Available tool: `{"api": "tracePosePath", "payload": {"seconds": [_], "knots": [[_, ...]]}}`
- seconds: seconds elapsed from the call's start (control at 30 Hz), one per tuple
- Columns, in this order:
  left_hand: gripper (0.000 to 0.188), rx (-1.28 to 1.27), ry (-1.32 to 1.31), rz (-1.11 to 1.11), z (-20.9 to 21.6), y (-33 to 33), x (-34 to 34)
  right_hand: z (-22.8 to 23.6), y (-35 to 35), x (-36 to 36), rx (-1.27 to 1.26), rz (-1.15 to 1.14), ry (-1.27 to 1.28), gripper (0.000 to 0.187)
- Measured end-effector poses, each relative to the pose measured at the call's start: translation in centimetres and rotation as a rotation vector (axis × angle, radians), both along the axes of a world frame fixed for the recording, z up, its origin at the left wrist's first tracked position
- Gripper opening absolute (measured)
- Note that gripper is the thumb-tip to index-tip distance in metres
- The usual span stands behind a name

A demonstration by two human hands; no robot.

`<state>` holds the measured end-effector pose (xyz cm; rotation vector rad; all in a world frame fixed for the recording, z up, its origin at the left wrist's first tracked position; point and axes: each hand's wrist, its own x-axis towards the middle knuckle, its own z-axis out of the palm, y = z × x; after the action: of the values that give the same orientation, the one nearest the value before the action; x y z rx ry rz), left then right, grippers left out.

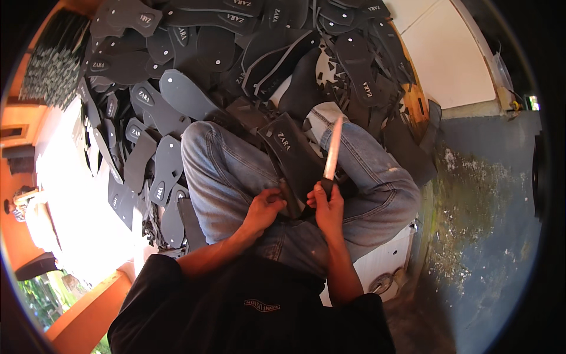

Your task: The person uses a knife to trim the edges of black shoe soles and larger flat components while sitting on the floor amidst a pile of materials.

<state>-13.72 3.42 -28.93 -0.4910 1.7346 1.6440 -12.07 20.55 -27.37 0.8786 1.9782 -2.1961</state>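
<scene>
My right hand (329,209) is closed around the black handle of a knife (333,152). Its long blade points up and away from me, above my lower leg. My left hand (264,209) is over my lap with fingers curled together, and their tips look blurred. Right beside those fingertips is a narrow dark strip (290,202); whether they pinch it I cannot make out. A black sandal sole (287,140) with pale print lies between my bent legs, just beyond the hands, left of the blade.
Many dark sandal soles (183,97) lie heaped ahead and to the left, with black offcuts (339,88) among them. A thick stack of sheets (54,59) stands far left. To the right are a stained grey-blue floor (489,224) and a pale tiled surface (448,53).
</scene>
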Motion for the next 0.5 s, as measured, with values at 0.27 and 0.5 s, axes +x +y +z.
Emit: {"api": "tracePosePath", "payload": {"seconds": [0.27, 0.5], "knots": [[0.051, 0.04, -0.184, 0.258, -0.1, 4.7, -0.6, -3.0, -0.4, -0.4, 0.363, 0.214, -0.096, 0.031], [0.049, -0.028, -0.08, 0.198, 0.7, 4.7, -1.0, -2.8, -0.4, -0.3, 0.387, 0.237, -0.047, 0.029]]}}
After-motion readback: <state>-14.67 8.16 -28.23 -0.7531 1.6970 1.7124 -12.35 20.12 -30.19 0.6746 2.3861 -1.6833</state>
